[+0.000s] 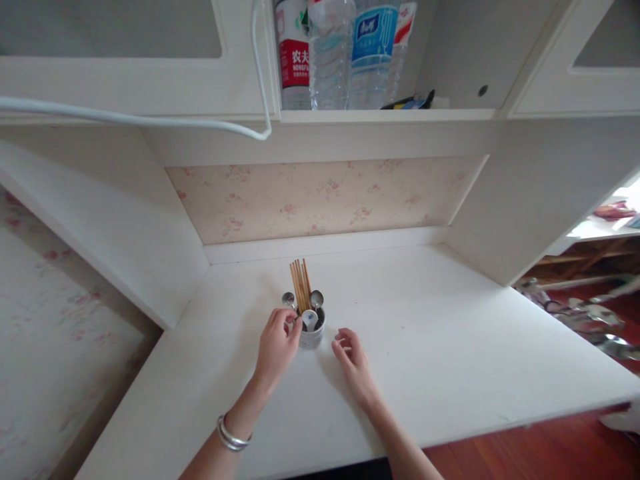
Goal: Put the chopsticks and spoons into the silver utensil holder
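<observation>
Your left grip (280, 339) by left rim of one cup (311, 339), can't tell if grasping; right grip (353, 360) loose, just right. Two metal spoons (317, 299), one white spoon (309, 320), several chopsticks (300, 285).

Centre of frame: cup (311, 339) upright on the white table (430, 333), bearing chopsticks (301, 283), metal spoons (317, 299) and a white spoon (309, 321). Left hand (277, 343) at the cup's left rim, fingers bent; grip unclear. Right hand (353, 360) loosely curled, apart from cup. Bottles (373, 50) upright, top centre.
</observation>
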A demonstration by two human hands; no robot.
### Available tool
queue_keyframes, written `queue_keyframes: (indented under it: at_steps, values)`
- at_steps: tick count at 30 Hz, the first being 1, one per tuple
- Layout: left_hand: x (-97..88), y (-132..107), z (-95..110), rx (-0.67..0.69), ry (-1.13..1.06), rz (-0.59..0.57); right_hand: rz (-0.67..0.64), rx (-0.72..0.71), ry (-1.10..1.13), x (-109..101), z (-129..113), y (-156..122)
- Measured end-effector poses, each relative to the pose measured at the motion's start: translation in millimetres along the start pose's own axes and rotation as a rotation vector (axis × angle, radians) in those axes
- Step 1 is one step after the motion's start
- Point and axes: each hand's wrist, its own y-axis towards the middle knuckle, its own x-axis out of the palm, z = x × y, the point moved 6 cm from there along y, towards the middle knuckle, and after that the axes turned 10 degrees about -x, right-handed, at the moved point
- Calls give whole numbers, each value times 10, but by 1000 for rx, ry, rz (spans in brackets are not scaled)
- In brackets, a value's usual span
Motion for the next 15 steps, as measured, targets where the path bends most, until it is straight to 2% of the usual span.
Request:
queue_keyframes:
  at_steps: [4, 8, 11, 15]
  values:
    - [2, -168, -354, -190, -127, -80, -49, -156, -37, 117, -187, 84]
    - [127, -413, -741, -321, -199, -191, -72, -232, -123, 320, -247, 270]
    - [217, -613, -881, -313, -154, -251, -73, -211, -138, 445, -212, 409]
    - [257, -803, -860, -198, -28, -276, -64, -142, -122, 480, -174, 511]
